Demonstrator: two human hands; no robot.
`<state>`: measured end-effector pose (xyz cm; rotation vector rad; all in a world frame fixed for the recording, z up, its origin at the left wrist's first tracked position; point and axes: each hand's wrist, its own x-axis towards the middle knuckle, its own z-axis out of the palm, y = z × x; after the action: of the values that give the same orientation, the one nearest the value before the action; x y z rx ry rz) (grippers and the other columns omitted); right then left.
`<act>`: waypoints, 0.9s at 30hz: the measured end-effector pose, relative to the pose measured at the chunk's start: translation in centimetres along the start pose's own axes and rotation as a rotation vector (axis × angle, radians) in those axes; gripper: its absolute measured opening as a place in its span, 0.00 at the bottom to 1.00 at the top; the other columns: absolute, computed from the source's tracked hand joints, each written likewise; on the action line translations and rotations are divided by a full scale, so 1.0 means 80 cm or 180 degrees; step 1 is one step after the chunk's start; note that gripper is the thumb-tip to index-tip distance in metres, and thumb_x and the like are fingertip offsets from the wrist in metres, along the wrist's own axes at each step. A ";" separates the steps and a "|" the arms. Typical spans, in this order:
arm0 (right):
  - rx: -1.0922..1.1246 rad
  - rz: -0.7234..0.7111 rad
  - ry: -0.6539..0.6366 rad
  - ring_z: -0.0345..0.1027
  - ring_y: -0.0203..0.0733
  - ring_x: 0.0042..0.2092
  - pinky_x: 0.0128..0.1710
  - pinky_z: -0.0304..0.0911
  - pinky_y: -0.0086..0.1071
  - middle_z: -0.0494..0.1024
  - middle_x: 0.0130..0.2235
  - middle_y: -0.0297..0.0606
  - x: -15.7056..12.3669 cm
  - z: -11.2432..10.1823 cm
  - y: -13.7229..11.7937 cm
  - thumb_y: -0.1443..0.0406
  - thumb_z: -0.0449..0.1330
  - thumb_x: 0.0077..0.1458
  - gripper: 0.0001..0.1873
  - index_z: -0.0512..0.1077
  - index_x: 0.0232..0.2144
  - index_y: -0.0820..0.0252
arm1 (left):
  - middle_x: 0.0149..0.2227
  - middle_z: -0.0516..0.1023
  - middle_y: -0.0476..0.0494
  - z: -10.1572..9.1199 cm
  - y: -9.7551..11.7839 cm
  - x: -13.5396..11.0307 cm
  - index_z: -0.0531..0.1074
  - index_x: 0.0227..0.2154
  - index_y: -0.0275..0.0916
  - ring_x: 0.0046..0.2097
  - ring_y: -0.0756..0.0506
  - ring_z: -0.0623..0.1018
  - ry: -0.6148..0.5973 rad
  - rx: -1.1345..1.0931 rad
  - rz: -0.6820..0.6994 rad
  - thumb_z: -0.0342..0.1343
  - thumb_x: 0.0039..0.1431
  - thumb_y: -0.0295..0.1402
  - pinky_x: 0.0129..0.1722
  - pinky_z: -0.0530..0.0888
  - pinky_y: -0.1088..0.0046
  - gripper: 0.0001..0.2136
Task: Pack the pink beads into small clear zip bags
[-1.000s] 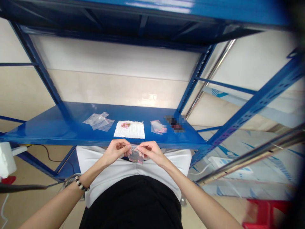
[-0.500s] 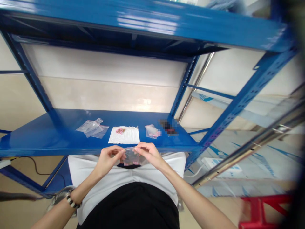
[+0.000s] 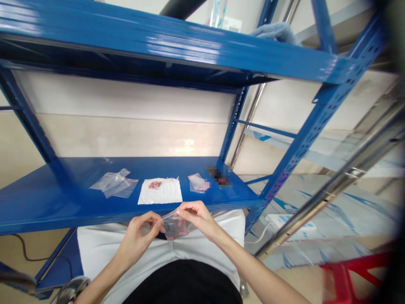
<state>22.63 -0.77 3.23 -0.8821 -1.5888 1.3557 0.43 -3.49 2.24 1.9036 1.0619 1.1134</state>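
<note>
Pale-walled room, blue steel shelf bearing loose clear bags, a white sheet with a pile of pink beads, and a small pink-filled bag; just below the shelf's front edge, a clear plastic bag sits between the hands, long axis running across the body, rising slightly rightward. Right hand is nearer, pinching the upper edge; left hand is curled, fingertips at the left edge, its hold unclear. Versus the earlier frame, the shelf sits lower in view, and the bag stays between both hands.
</note>
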 end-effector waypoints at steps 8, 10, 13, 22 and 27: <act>0.0102 0.0059 -0.0299 0.70 0.36 0.26 0.27 0.64 0.28 0.79 0.29 0.41 -0.005 0.011 0.009 0.56 0.64 0.55 0.15 0.78 0.30 0.65 | 0.28 0.75 0.45 0.011 -0.002 0.002 0.74 0.26 0.36 0.32 0.48 0.71 -0.0134 0.0095 0.0209 0.53 0.63 0.37 0.34 0.66 0.73 0.14; 0.0091 0.0084 -0.0249 0.70 0.36 0.26 0.28 0.65 0.29 0.79 0.28 0.41 -0.005 0.014 0.011 0.57 0.64 0.54 0.15 0.77 0.30 0.66 | 0.27 0.73 0.45 0.009 0.002 0.002 0.73 0.25 0.35 0.31 0.49 0.69 -0.0211 0.0080 0.0173 0.53 0.64 0.37 0.33 0.64 0.74 0.14; 0.0242 0.0203 -0.0359 0.69 0.36 0.25 0.26 0.64 0.29 0.77 0.26 0.40 -0.006 0.016 0.011 0.56 0.65 0.53 0.15 0.76 0.28 0.66 | 0.26 0.72 0.47 0.004 0.007 0.000 0.71 0.24 0.35 0.31 0.49 0.67 -0.0403 0.0045 0.0162 0.53 0.64 0.37 0.33 0.62 0.74 0.14; 0.0381 0.0213 -0.0228 0.66 0.35 0.24 0.26 0.60 0.28 0.75 0.24 0.37 -0.003 0.014 -0.005 0.56 0.63 0.55 0.15 0.73 0.27 0.64 | 0.25 0.75 0.46 0.000 0.011 0.004 0.72 0.24 0.36 0.30 0.49 0.70 -0.0386 -0.0015 0.0009 0.50 0.65 0.40 0.33 0.62 0.74 0.17; 0.0422 0.0201 0.0070 0.62 0.34 0.20 0.21 0.54 0.26 0.71 0.20 0.32 0.004 0.011 -0.024 0.54 0.60 0.57 0.16 0.68 0.27 0.60 | 0.20 0.68 0.51 -0.002 0.014 0.003 0.66 0.21 0.37 0.26 0.51 0.66 -0.0071 0.0133 -0.0046 0.51 0.64 0.39 0.29 0.61 0.75 0.17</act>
<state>21.74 -1.10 5.15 -0.8699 -1.4471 1.4728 0.67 -3.77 3.37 1.9334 1.0928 1.0673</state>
